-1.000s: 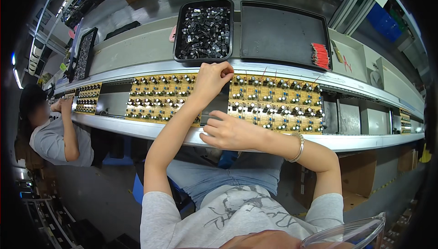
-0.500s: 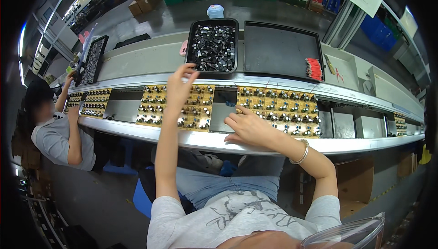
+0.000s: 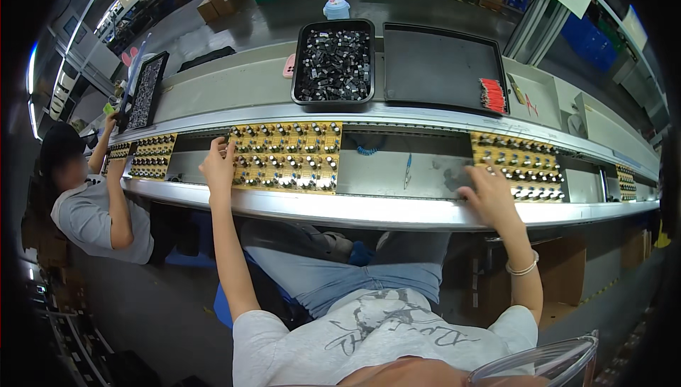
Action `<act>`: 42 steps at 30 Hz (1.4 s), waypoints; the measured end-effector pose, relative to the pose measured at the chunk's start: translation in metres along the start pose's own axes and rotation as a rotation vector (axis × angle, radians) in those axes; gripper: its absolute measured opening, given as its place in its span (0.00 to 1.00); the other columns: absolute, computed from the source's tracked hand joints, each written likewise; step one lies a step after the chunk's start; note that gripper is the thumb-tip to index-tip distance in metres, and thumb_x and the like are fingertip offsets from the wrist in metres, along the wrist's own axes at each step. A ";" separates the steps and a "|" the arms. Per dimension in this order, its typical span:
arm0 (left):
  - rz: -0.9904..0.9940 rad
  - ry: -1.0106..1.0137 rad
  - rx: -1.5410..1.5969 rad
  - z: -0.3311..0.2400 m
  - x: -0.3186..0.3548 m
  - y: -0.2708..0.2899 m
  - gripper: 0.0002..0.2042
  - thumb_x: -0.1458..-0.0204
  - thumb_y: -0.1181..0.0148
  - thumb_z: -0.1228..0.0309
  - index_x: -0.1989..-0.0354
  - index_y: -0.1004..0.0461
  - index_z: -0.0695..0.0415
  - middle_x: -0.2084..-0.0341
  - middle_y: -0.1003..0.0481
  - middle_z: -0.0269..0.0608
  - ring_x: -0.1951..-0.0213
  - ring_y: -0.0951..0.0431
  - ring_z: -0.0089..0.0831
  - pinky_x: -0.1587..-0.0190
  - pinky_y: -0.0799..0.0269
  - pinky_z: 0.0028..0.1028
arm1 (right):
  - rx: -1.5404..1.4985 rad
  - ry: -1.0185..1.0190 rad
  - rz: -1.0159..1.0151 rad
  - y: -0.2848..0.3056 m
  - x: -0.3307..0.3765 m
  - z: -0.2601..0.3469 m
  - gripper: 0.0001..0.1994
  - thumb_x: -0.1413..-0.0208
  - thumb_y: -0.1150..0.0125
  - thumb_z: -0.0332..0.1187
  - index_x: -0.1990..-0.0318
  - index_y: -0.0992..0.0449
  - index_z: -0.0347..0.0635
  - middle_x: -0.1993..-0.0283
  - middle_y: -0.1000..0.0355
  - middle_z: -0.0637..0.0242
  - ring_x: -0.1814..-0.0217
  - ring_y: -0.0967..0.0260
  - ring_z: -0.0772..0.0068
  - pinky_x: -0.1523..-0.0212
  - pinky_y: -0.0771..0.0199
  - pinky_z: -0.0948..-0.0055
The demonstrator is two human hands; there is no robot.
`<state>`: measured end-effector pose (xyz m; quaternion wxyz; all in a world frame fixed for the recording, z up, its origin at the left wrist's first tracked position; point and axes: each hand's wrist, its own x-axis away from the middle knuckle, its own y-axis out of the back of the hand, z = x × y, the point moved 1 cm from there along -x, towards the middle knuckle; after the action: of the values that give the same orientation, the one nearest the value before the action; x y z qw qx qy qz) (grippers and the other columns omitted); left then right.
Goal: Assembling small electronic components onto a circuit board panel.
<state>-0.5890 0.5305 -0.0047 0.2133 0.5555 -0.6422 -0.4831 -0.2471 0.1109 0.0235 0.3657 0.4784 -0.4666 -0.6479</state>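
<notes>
The small black parts heaped in the black rectangular plastic tray [image 3: 333,64] are too small to tell apart. The person's left hand [image 3: 218,163] covers the left edge of the yellow circuit panel [image 3: 287,157] studded with components. The right hand [image 3: 489,195] hides a second yellow panel's [image 3: 521,163] near corner. Fingertip contact cannot be made out.

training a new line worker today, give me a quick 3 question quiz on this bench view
1. True or false: the left hand rests on the yellow circuit board panel studded with components.
2. Which holds small black parts: (a) the left black plastic tray, or (b) the right black plastic tray?
3. What does the right hand touch?

Key: 1 true. 2 a. 3 The near left corner of the second yellow circuit board panel.
</notes>
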 end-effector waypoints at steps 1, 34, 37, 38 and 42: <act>-0.025 0.012 -0.049 -0.002 0.003 0.003 0.21 0.46 0.47 0.53 0.50 0.31 0.54 0.61 0.23 0.40 0.61 0.23 0.36 0.47 0.45 0.41 | -0.024 -0.079 0.007 0.007 0.004 -0.004 0.20 0.48 0.43 0.44 0.57 0.31 0.35 0.65 0.29 0.57 0.60 0.30 0.57 0.40 0.41 0.58; 0.109 -0.627 0.024 -0.197 0.000 -0.019 0.15 0.49 0.42 0.65 0.56 0.31 0.58 0.64 0.24 0.45 0.59 0.24 0.39 0.59 0.30 0.32 | -0.394 0.617 -0.836 0.134 0.022 0.123 0.14 0.46 0.42 0.44 0.51 0.28 0.64 0.57 0.34 0.85 0.55 0.36 0.81 0.54 0.37 0.57; 0.052 -0.648 0.058 -0.214 -0.026 -0.039 0.09 0.52 0.41 0.70 0.62 0.29 0.56 0.66 0.26 0.43 0.62 0.25 0.41 0.60 0.30 0.35 | -0.576 0.523 -0.738 0.149 0.025 0.141 0.12 0.47 0.41 0.45 0.55 0.26 0.61 0.62 0.30 0.84 0.58 0.34 0.79 0.53 0.36 0.59; -0.022 -0.708 0.075 -0.220 -0.034 -0.052 0.10 0.53 0.40 0.72 0.62 0.29 0.55 0.66 0.27 0.42 0.62 0.25 0.41 0.60 0.30 0.36 | -0.694 0.368 -0.587 0.156 0.026 0.147 0.11 0.48 0.40 0.45 0.58 0.24 0.59 0.64 0.28 0.82 0.59 0.32 0.78 0.53 0.35 0.60; -0.102 -0.807 0.019 -0.222 -0.063 -0.076 0.12 0.59 0.36 0.73 0.63 0.27 0.53 0.67 0.29 0.40 0.60 0.27 0.41 0.60 0.31 0.37 | -0.514 0.627 -0.431 0.152 -0.021 0.136 0.10 0.51 0.41 0.36 0.62 0.22 0.47 0.59 0.24 0.68 0.54 0.28 0.69 0.51 0.32 0.66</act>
<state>-0.3521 0.5092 0.0450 -0.0854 0.3544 -0.6504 -0.6664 -0.3683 0.1195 0.1885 0.4529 0.6313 -0.0475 -0.6278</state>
